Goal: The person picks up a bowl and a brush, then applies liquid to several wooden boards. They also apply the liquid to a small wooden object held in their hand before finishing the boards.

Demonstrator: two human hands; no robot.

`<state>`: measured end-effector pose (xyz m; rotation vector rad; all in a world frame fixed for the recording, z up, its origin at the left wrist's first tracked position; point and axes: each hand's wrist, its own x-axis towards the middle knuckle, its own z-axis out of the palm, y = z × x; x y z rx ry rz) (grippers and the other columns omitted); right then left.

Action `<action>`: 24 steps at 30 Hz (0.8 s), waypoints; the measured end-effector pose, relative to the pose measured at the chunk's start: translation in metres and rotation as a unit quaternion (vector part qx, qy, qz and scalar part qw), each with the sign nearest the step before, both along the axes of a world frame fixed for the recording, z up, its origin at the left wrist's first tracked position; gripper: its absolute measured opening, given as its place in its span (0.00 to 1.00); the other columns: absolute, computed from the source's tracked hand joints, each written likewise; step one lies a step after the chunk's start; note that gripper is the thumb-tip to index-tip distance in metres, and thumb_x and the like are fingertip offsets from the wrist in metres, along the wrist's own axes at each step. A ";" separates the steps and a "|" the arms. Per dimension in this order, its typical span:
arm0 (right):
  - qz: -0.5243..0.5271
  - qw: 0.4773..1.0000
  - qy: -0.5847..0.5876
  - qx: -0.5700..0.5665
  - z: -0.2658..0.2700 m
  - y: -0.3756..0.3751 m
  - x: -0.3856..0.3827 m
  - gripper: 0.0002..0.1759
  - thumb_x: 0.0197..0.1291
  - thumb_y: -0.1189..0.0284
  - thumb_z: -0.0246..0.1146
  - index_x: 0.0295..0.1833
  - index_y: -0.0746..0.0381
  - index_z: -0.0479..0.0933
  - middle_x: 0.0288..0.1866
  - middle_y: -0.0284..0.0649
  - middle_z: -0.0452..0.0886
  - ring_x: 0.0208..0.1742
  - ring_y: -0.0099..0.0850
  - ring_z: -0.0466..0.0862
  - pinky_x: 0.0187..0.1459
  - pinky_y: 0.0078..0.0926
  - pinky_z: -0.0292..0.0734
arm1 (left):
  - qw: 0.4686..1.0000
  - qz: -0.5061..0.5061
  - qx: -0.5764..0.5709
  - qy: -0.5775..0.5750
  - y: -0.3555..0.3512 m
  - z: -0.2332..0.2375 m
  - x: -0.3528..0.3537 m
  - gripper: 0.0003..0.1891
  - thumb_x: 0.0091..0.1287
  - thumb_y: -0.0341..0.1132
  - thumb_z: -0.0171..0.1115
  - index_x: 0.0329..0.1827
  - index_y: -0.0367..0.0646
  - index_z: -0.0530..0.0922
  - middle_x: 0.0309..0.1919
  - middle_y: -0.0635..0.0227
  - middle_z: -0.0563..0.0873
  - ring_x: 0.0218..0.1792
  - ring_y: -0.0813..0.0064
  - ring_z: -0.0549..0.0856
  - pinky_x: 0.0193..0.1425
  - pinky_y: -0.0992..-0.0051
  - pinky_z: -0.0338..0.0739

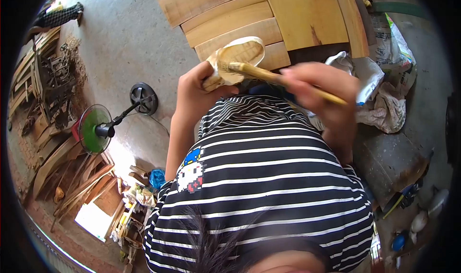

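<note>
My left hand (194, 88) is closed round a cut-open white container (257, 44) with yellowish residue inside, holding it tilted in front of my chest. In my right hand (321, 86), slightly blurred, is the handle of a wooden brush (264, 74). The brush's far end rests at the container's near rim, by a pale yellowish lump or flap. Just beyond the container lie several flat wooden boards (307, 21), set side by side.
A green fan (95, 129) and its round black base (144, 99) stand at the left. Wood scraps (91, 191) are piled at the lower left. Crumpled sacks (389, 107) lie at the right, near a grey board (391, 158). Another person's leg (60, 17) shows at the upper left.
</note>
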<state>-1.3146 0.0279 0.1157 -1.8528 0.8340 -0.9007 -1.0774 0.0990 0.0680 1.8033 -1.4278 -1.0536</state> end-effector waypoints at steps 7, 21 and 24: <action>0.080 0.992 0.080 0.047 -0.097 0.004 0.042 0.09 0.62 0.69 0.61 0.34 0.64 0.80 0.31 0.45 0.83 0.33 0.39 0.84 0.35 0.34 0.78 | 0.998 -0.057 0.010 0.008 -0.008 -0.010 -0.014 0.21 0.41 0.34 0.80 0.32 0.38 0.76 0.25 0.61 0.81 0.25 0.68 0.78 0.32 0.73 0.75; -0.492 0.814 0.305 -0.044 -0.118 -0.109 -0.179 0.24 0.69 0.57 0.53 0.33 0.67 0.80 0.21 0.38 0.82 0.19 0.24 0.82 0.23 0.19 0.77 | 1.000 -0.029 -0.002 -0.012 -0.030 -0.018 -0.015 0.20 0.43 0.30 0.80 0.29 0.39 0.73 0.25 0.73 0.79 0.28 0.86 0.72 0.33 0.81 0.71; -0.523 0.839 0.092 0.118 -0.108 -0.126 -0.193 0.24 0.69 0.58 0.52 0.33 0.68 0.79 0.22 0.40 0.82 0.17 0.24 0.81 0.21 0.19 0.76 | 1.000 -0.024 0.016 -0.003 -0.034 -0.011 -0.015 0.20 0.42 0.29 0.81 0.29 0.39 0.72 0.23 0.74 0.77 0.27 0.86 0.72 0.32 0.81 0.70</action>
